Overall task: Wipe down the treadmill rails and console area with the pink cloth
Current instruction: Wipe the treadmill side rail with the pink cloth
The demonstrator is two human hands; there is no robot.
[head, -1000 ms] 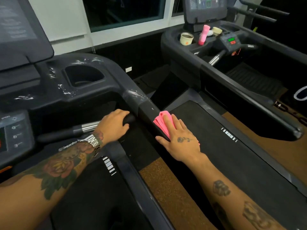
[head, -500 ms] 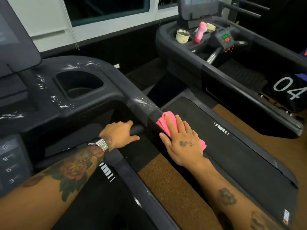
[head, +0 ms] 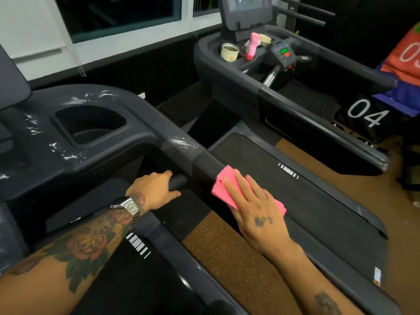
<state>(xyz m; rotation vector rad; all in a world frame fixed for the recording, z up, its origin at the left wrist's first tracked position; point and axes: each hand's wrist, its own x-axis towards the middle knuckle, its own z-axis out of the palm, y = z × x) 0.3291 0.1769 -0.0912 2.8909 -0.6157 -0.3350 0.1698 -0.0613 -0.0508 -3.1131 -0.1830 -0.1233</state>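
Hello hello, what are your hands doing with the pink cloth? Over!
Right hand flat, pressing pink cloth on the side rail. Left hand gripping the handlebar. Nothing blocking.

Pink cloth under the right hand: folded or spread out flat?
Folded. The pink cloth shows stacked layered edges at its front corner, bunched into a compact pad under the right hand, which presses it on the dark grey treadmill side rail.

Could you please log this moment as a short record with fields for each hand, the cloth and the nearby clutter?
right hand: flat on the pink cloth, pressing it to the near treadmill's side rail
left hand: gripping the black handlebar
console: wet streaks showing
neighbouring treadmill tray: paper cup, pink bottle
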